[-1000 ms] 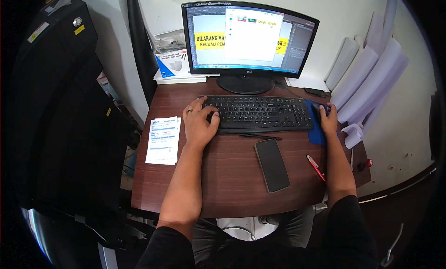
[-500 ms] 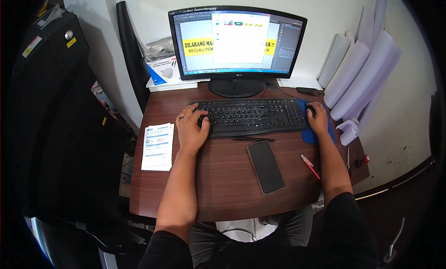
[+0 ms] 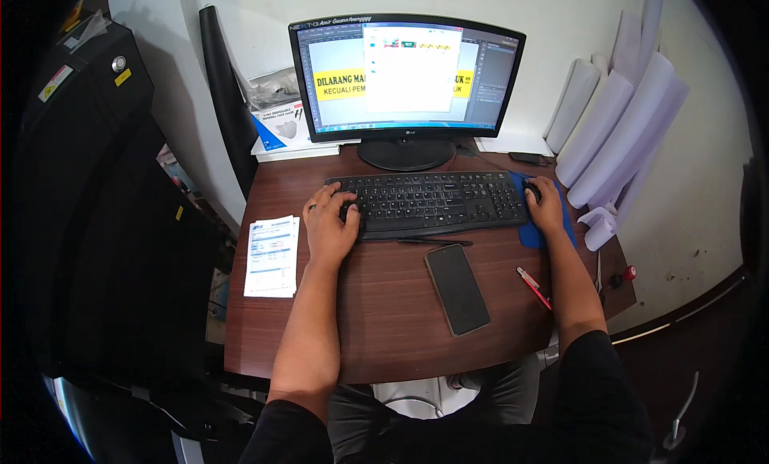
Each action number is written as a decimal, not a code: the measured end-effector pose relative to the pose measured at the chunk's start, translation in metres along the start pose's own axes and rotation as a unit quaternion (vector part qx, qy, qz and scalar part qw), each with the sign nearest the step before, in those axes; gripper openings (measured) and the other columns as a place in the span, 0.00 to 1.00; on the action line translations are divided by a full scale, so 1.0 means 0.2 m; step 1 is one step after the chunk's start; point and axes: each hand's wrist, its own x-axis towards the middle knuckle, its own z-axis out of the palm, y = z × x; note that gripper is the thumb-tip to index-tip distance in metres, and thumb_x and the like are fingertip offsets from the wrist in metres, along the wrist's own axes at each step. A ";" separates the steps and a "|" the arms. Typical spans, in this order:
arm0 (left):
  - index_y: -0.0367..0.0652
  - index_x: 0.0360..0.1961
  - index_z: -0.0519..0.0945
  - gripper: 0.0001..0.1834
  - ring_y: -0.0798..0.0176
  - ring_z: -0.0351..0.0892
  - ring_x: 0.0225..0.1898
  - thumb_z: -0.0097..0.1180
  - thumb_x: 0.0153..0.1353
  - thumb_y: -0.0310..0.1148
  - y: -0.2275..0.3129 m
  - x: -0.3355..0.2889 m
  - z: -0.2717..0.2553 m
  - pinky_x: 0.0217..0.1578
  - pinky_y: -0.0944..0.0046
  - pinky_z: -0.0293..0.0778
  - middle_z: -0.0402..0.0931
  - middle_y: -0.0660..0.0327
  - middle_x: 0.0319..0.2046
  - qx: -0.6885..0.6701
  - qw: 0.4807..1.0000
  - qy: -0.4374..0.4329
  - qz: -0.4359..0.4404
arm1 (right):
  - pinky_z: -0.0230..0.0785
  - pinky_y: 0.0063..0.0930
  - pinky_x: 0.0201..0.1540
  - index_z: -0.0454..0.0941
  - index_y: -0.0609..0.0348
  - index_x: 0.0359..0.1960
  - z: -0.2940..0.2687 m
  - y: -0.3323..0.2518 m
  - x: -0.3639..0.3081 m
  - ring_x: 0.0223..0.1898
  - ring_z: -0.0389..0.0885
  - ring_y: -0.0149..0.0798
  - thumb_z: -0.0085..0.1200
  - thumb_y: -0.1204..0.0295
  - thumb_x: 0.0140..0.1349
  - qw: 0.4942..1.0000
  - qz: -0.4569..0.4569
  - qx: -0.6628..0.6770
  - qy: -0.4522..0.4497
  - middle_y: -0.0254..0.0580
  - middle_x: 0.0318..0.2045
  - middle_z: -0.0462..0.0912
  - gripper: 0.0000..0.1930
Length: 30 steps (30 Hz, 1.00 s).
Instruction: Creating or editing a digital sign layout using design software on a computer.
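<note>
My left hand [image 3: 330,224] rests at the left end of a black keyboard [image 3: 432,204], fingers spread over its keys and a ring on one finger. My right hand [image 3: 546,208] is curled over a dark computer mouse [image 3: 532,192], which it mostly hides, on a blue mouse pad [image 3: 530,237]. Behind the keyboard stands a monitor [image 3: 410,126] with a pale window open over a yellow sign design. A black pen [image 3: 432,241] lies along the keyboard's front edge. Between my forearms a dark-screened smartphone [image 3: 457,290] lies on the brown desk [image 3: 384,336].
Printed papers [image 3: 271,257] lie left of my left forearm. A red pen [image 3: 535,288] is beside my right forearm. White paper rolls [image 3: 617,136] lean on the wall at right. A face mask box [image 3: 282,128] sits back left, near a tall black machine [image 3: 104,208].
The view has shifted very slightly. Both hands keep their places on the keyboard and the mouse.
</note>
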 end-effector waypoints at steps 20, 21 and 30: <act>0.46 0.42 0.86 0.12 0.47 0.71 0.64 0.59 0.57 0.32 -0.01 0.00 0.01 0.67 0.47 0.57 0.79 0.53 0.56 0.000 1.000 0.002 -0.005 | 0.69 0.45 0.57 0.80 0.59 0.46 -0.02 -0.03 0.00 0.52 0.78 0.56 0.61 0.72 0.59 1.000 0.027 -0.006 -0.004 0.49 0.48 0.79 0.13; 0.46 0.42 0.86 0.12 0.47 0.71 0.64 0.59 0.57 0.32 -0.01 -0.01 0.01 0.67 0.46 0.57 0.79 0.53 0.56 0.004 1.000 0.003 -0.003 | 0.69 0.45 0.57 0.80 0.59 0.46 -0.02 -0.04 0.01 0.52 0.78 0.56 0.61 0.72 0.59 1.000 0.027 -0.005 -0.004 0.49 0.48 0.79 0.13; 0.46 0.42 0.86 0.12 0.47 0.71 0.64 0.58 0.57 0.32 0.00 0.00 0.01 0.67 0.47 0.57 0.79 0.53 0.56 0.009 1.000 0.002 -0.003 | 0.70 0.43 0.58 0.79 0.61 0.49 -0.02 -0.02 0.01 0.53 0.78 0.57 0.58 0.75 0.60 0.999 0.013 -0.027 -0.013 0.52 0.49 0.78 0.15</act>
